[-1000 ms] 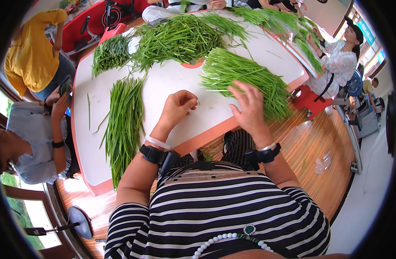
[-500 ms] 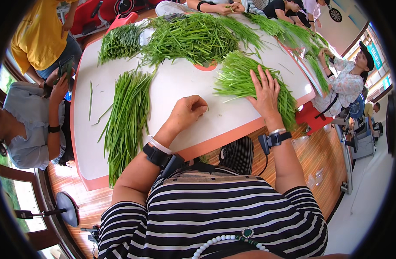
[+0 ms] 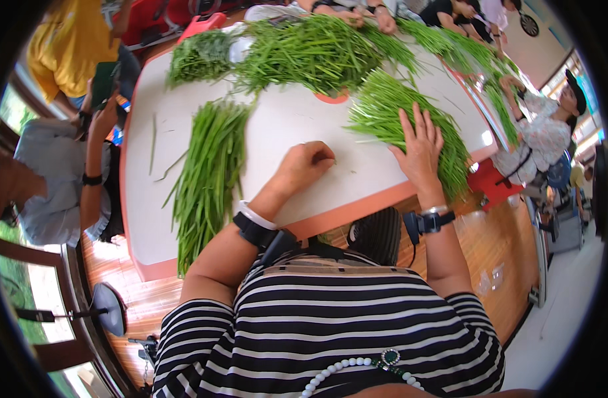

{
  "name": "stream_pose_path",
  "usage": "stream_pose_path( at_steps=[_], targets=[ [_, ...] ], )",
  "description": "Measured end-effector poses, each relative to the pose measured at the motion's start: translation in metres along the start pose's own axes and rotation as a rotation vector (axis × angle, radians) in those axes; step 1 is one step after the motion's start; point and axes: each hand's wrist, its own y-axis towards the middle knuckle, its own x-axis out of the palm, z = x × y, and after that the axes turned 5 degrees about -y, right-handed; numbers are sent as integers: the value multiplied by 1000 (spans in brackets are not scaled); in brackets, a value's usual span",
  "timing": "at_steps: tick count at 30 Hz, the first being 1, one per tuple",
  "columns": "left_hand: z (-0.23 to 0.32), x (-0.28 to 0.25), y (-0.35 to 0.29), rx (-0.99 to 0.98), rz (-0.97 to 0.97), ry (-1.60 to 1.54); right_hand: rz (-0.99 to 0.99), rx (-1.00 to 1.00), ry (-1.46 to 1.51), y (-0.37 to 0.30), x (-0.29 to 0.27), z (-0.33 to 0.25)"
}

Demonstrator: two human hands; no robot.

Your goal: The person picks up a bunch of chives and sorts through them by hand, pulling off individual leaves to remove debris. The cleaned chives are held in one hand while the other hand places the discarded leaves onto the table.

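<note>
My right hand lies with its fingers spread on a bundle of garlic chives, near the right side of the white table. Over the table's middle, my left hand is curled, thumb and fingertips pressed together. Whether anything tiny sits in that pinch is too small to tell. Left of it lies another long bundle of chives, its leaf ends reaching the near edge. A large loose heap of chives covers the far middle, with a darker green bunch beside it.
Across the table a co-worker's hands are at the chives. On the left, a person holds a phone; a person in a yellow shirt stands behind. More people work at chives at the far right. A red stool stands beside the table.
The whole view has shifted a little, so the scene sits farther right. My hands keep nearly the same poses. More of the co-worker's hands shows at the far edge.
</note>
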Motion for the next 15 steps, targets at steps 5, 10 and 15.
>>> stream_pose_path(
  at_steps=[5,10,15],
  targets=[
    [-10,10,1,132,15,18,4,77,-16,-17,-27,-21],
    [-5,5,-9,86,42,40,219,-137,292,-31,-15,-66],
    [2,3,-6,35,9,-61,134,-115,653,-42,9,-90]
  ],
)
